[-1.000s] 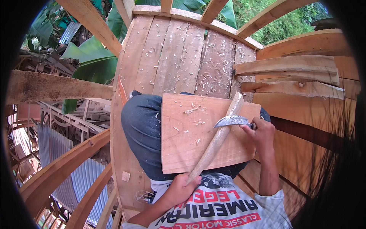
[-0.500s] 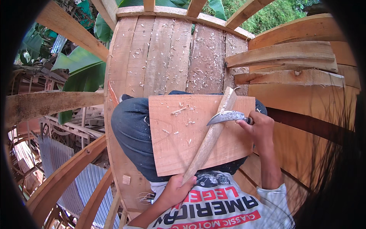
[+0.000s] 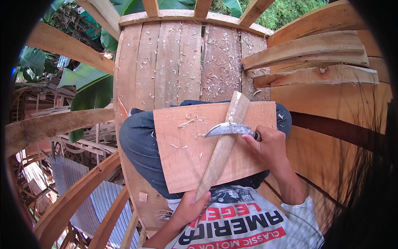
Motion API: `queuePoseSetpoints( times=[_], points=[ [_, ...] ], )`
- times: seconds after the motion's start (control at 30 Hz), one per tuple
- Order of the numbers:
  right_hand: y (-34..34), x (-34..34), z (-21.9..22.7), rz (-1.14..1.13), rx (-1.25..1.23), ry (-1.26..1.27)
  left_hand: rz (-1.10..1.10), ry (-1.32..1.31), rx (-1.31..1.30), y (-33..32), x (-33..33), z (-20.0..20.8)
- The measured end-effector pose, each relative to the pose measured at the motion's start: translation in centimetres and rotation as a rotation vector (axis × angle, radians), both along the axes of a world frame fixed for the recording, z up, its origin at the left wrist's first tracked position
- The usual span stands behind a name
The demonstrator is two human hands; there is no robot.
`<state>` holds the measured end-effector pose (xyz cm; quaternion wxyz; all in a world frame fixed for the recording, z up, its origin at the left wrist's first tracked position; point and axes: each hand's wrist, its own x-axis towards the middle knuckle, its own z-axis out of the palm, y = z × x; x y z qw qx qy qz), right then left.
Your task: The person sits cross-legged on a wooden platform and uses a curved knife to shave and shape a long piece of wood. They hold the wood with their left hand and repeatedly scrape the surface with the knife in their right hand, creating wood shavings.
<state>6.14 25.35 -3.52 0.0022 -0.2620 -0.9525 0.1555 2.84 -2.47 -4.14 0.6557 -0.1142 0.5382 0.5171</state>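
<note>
Across my lap lies a wide, flat wooden board with curled shavings on it. A long wooden stick rests slantwise over the board, its far end sticking out past the board's far edge. Close to my shirt, my left hand is wrapped round the stick's near end. My right hand grips the dark handle of a curved knife. The blade lies across the upper half of the stick, its tip pointing left. Whether the edge bites into the wood I cannot tell.
I sit on a plank floor strewn with shavings. Curved wooden ribs stand along the left side, and thick boards line the right. A small wood block lies by my left side. Corrugated sheets lie beyond the ribs.
The knife and my right hand have moved left and slightly nearer along the stick. The stick's far end has swung a little left, while my left hand keeps its hold.
</note>
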Motion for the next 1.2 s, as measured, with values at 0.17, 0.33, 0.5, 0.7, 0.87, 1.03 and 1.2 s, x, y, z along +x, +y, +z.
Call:
queuePoseSetpoints(
  times=[0.17, 0.33, 0.5, 0.7, 0.87, 1.03, 1.2],
  points=[
    [-1.2, 0.3, 1.0, 0.207, -0.009, -0.022, -0.005, 0.059, 0.042, -0.3, 0.7, -0.2],
    [-0.2, 0.0, 0.8, -0.03, -0.05, -0.056, 0.055, -0.044, 0.005, 0.4, 0.2, 0.1],
    [-3.1, 1.5, 3.6, 0.21, -0.612, -0.336, 0.011, -0.011, -0.012, 0.0, 0.5, -0.3],
    [0.6, 2.7, 3.7, 0.063, -1.236, -0.248, 0.017, -0.059, -0.013, -0.4, 0.0, 0.2],
    [1.5, 3.2, 4.1, -0.158, -1.437, -0.307, 0.038, -0.068, -0.053, 0.0, 0.0, 0.3],
    [1.2, 3.4, 3.1, -0.319, -1.594, -0.204, 0.045, -0.095, -0.055, -0.4, 0.1, -0.1],
    [1.0, 3.7, 2.8, -0.424, -1.588, -0.25, 0.099, -0.124, -0.027, -0.5, 0.2, -0.1]
  ],
)
